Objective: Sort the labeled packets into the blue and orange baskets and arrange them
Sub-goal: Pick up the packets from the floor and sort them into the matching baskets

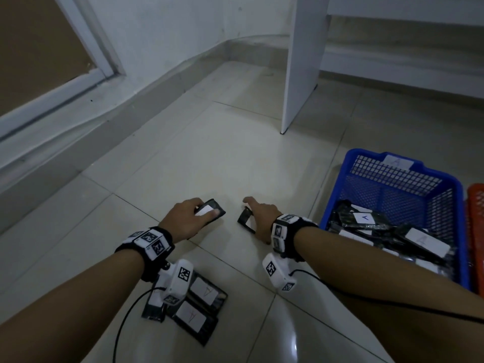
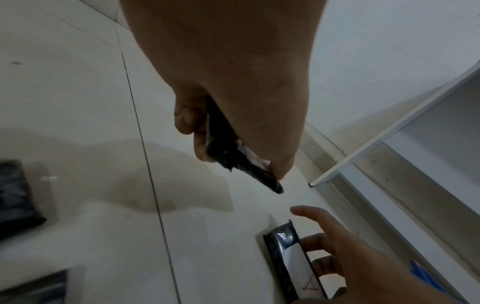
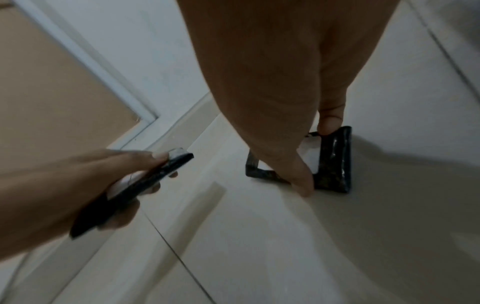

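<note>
Tiled floor (image 1: 235, 158): left hand (image 1: 183, 221) pinches one labeled packet (image 1: 210, 209) lifted, right hand (image 1: 262, 218) curls round another packet (image 1: 245, 218) tipped on edge, likely for the blue basket (image 1: 392, 184) at right, orange basket (image 1: 476, 218) beyond.

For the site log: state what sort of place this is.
Probably a plain indoor room, work done on the floor: glossy tiled floor, white wall with skirting, a white furniture panel standing nearby.
</note>
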